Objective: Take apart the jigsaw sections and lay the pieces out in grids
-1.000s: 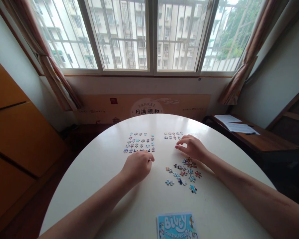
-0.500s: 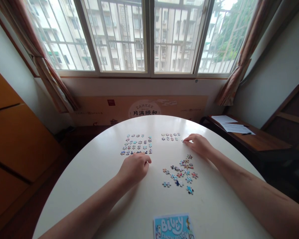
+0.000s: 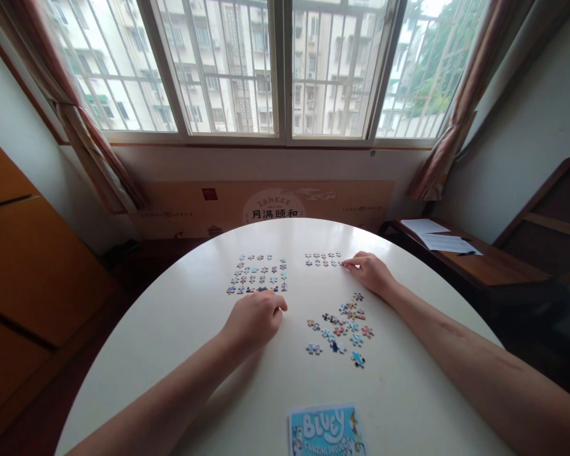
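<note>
My right hand (image 3: 370, 271) reaches to the right end of two short rows of loose jigsaw pieces (image 3: 324, 256). Its fingertips are pinched on a small puzzle piece (image 3: 342, 263), mostly covered by them, at the tabletop. Curled and closed, my left hand (image 3: 255, 318) rests on the white round table (image 3: 171, 354). It lies just in front of a larger grid of spaced-out puzzle pieces (image 3: 262, 278), and its knuckles hide part of the nearest row. No piece shows in it. A scattered pile of mixed puzzle pieces (image 3: 341, 330) lies between my forearms.
A blue card or box lettered "Bluey" (image 3: 327, 434) lies at the table's near edge. Beyond the table are a long printed carton (image 3: 171, 206) and a barred window. Papers (image 3: 449, 242) and a pen lie on a wooden side table (image 3: 498, 263) at right.
My right hand has moved slightly left, bringing the puzzle piece up to the end of the second short row. My left hand stays where it was. The view has shifted a little.
</note>
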Demonstrator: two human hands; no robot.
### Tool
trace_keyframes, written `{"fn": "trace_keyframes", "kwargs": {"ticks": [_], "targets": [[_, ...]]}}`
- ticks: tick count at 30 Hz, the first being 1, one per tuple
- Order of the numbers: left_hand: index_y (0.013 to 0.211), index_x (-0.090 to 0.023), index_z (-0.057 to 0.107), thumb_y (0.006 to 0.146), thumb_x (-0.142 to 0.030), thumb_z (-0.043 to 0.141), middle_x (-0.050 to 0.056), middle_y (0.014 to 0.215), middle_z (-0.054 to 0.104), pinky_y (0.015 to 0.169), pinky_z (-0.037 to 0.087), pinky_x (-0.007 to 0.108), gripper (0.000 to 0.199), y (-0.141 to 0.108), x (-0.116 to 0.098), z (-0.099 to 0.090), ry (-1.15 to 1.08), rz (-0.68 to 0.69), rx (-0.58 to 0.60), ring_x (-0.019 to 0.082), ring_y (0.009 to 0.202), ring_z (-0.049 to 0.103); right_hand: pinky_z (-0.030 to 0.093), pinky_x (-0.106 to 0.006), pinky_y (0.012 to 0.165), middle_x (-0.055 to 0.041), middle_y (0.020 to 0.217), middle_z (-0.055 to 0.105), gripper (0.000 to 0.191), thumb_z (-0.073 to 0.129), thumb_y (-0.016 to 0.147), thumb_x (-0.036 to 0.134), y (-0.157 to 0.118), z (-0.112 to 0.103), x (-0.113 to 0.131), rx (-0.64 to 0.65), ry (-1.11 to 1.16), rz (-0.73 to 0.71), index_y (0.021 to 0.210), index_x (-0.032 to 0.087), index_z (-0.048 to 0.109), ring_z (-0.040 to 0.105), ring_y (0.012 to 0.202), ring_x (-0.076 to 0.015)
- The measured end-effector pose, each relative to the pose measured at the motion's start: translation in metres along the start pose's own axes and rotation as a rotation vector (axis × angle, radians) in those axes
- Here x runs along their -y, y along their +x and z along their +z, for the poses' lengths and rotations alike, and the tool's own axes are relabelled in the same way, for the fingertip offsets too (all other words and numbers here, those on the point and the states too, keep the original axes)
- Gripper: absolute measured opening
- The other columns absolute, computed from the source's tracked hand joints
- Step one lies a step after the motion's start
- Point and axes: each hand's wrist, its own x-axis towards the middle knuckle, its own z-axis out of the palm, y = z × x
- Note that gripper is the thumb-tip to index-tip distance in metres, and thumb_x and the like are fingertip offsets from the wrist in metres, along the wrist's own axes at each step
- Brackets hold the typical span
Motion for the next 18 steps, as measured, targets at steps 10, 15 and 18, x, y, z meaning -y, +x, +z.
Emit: {"fn": "trace_keyframes", "kwargs": {"ticks": [10, 15, 18], "targets": [[0.094, -0.028, 0.078, 0.077, -0.003, 0.045, 0.0, 0.093, 0.073, 0.067, 0.05, 0.026, 0.045, -0.009, -0.008, -0.005, -0.172, 0.51, 0.12, 0.013, 0.073, 0.067, 0.05, -0.031, 0.077, -0.0062, 0.091, 0.072, 0.028, 0.055, 0.094, 0.033, -0.001, -0.005, 0.008, -0.059, 0.029, -0.001, 0.105, 0.024, 0.079, 0.065, 0.08, -0.0193], [0.096, -0.034, 0.079, 0.077, -0.003, 0.049, -0.001, 0.088, 0.071, 0.062, 0.046, 0.026, 0.046, -0.013, -0.013, -0.009, -0.132, 0.561, 0.162, 0.01, 0.064, 0.061, 0.049, -0.034, 0.08, -0.0057, 0.091, 0.071, 0.03, 0.053, 0.091, 0.018, -0.007, -0.023, 0.043, -0.072, 0.149, -0.266, 0.105, 0.027, 0.078, 0.062, 0.085, -0.0202], [0.095, -0.036, 0.079, 0.077, -0.004, 0.051, -0.002, 0.087, 0.07, 0.06, 0.043, 0.026, 0.046, -0.013, -0.014, -0.009, -0.105, 0.572, 0.172, 0.01, 0.062, 0.059, 0.048, -0.033, 0.08, -0.0023, 0.089, 0.07, 0.034, 0.054, 0.087, 0.013, -0.017, -0.034, 0.077, 0.112, 0.239, -0.465, 0.1, 0.032, 0.079, 0.061, 0.086, -0.018]]}}
